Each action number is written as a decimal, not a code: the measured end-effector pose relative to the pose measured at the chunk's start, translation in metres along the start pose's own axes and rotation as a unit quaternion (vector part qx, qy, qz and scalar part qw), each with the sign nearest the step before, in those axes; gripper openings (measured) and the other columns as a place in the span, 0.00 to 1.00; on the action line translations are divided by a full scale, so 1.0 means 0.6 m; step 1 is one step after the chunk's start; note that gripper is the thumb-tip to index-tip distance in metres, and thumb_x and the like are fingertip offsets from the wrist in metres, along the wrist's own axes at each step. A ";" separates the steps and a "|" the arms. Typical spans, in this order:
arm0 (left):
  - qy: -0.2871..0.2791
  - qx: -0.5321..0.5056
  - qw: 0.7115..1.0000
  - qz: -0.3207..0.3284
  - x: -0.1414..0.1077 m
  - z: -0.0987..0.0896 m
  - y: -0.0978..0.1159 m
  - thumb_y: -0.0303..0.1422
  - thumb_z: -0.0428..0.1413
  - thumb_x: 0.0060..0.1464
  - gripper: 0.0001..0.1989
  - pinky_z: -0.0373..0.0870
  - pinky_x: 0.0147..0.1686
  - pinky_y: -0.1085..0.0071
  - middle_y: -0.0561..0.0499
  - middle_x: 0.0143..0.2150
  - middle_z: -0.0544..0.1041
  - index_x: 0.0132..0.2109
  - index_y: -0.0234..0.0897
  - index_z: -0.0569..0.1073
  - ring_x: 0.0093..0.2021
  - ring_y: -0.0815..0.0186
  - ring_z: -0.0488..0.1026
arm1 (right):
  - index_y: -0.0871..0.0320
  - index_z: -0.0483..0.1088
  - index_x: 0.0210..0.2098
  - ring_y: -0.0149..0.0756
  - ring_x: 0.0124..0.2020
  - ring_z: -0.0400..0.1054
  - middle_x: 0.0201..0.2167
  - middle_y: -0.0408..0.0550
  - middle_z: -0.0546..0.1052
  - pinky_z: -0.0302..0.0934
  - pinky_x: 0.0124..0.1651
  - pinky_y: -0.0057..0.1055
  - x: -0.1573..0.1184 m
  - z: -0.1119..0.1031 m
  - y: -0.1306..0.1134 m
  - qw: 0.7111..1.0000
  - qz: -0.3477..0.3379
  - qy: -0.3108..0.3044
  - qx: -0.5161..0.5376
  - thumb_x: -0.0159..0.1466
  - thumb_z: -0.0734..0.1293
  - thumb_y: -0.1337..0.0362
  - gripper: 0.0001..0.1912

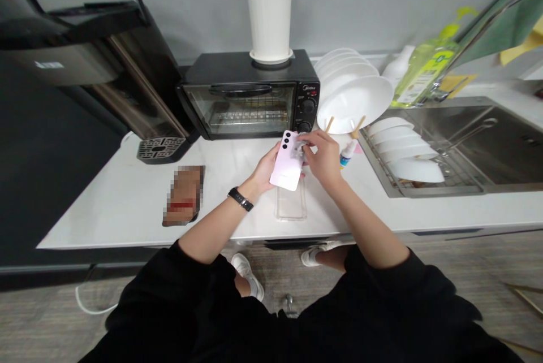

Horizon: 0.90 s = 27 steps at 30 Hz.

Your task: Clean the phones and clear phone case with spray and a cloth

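Watching through the head camera, I have a pale pink smartphone [286, 162] held between both hands, just in front of the black toaster oven [250, 94], with its back and three dark camera lenses facing me. The left hand [267, 165] is curled closed around the phone's side and supports it from behind. The right hand [324, 156] is mostly closed, its fingertips [311, 138] pinching a scrap of clear plastic film [300, 147] against the phone's upper part. I can't make out the film's exact shape. A black watch [240, 199] circles the left wrist.

Below the phone, farther from the oven, a clear phone case [291, 200] lies flat on the white counter [106, 221]. In front of the oven's right end stands a small bottle with a blue label [348, 155]; I can't read it. A pixelated brown object [184, 196] lies well left of the oven's front, too blurred to identify.

Right of the oven are white bowls [352, 97] standing on edge. Beyond them lie a dish rack [407, 151] in a steel sink [479, 142] and a green dish soap bottle [424, 72]. On top of the oven is a white utensil holder [269, 21]. The oven's control panel reads "Midea."
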<state>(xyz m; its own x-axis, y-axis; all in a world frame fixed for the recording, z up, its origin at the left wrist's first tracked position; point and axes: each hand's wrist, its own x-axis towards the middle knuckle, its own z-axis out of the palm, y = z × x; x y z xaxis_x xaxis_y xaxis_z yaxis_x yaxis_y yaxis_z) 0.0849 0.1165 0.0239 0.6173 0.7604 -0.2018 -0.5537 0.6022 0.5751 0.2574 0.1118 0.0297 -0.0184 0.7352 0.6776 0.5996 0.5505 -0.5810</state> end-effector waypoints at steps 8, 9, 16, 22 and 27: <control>0.034 0.007 0.999 -0.040 0.007 -0.012 -0.007 0.46 0.44 0.74 0.25 0.83 0.41 0.56 0.45 0.35 0.85 0.47 0.35 0.80 0.31 0.57 0.83 | 0.55 0.82 0.43 0.41 0.43 0.77 0.43 0.49 0.81 0.71 0.50 0.38 0.025 0.040 -0.015 0.998 0.000 0.050 0.028 0.64 0.65 0.76 0.16; 0.039 0.003 0.999 -0.036 0.009 -0.012 -0.006 0.46 0.44 0.74 0.25 0.83 0.41 0.57 0.46 0.34 0.84 0.46 0.35 0.80 0.30 0.58 0.83 | 0.55 0.82 0.43 0.41 0.43 0.77 0.43 0.49 0.81 0.71 0.49 0.37 0.021 0.043 -0.017 0.998 0.003 0.052 0.033 0.64 0.65 0.76 0.16; 0.082 -0.050 0.994 0.046 0.009 -0.002 0.005 0.41 0.47 0.74 0.22 0.81 0.46 0.68 0.46 0.36 0.86 0.53 0.33 0.80 0.38 0.62 0.85 | 0.53 0.83 0.43 0.40 0.42 0.77 0.41 0.47 0.80 0.70 0.49 0.36 -0.033 0.068 -0.051 0.997 -0.032 -0.041 0.061 0.65 0.66 0.77 0.17; 0.085 -0.015 0.992 0.091 0.000 -0.003 0.013 0.48 0.44 0.74 0.30 0.81 0.47 0.66 0.40 0.47 0.87 0.67 0.31 0.74 0.45 0.57 0.86 | 0.53 0.83 0.46 0.39 0.43 0.77 0.41 0.49 0.80 0.72 0.49 0.35 -0.095 0.068 -0.059 0.990 -0.055 -0.100 0.087 0.70 0.67 0.72 0.14; 0.039 -0.022 0.996 0.080 0.004 -0.007 0.014 0.48 0.41 0.74 0.31 0.82 0.43 0.65 0.38 0.48 0.86 0.67 0.29 0.73 0.47 0.54 0.86 | 0.51 0.83 0.45 0.40 0.44 0.76 0.40 0.49 0.79 0.71 0.50 0.38 -0.095 0.035 -0.034 0.994 -0.035 -0.079 0.062 0.69 0.68 0.72 0.14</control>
<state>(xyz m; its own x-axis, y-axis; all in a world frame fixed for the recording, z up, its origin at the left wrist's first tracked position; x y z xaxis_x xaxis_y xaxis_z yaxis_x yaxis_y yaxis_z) 0.0793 0.1245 0.0247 0.4744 0.8634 -0.1718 -0.6674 0.4801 0.5693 0.2294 0.0667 -0.0063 -0.1881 0.7404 0.6453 0.4899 0.6402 -0.5917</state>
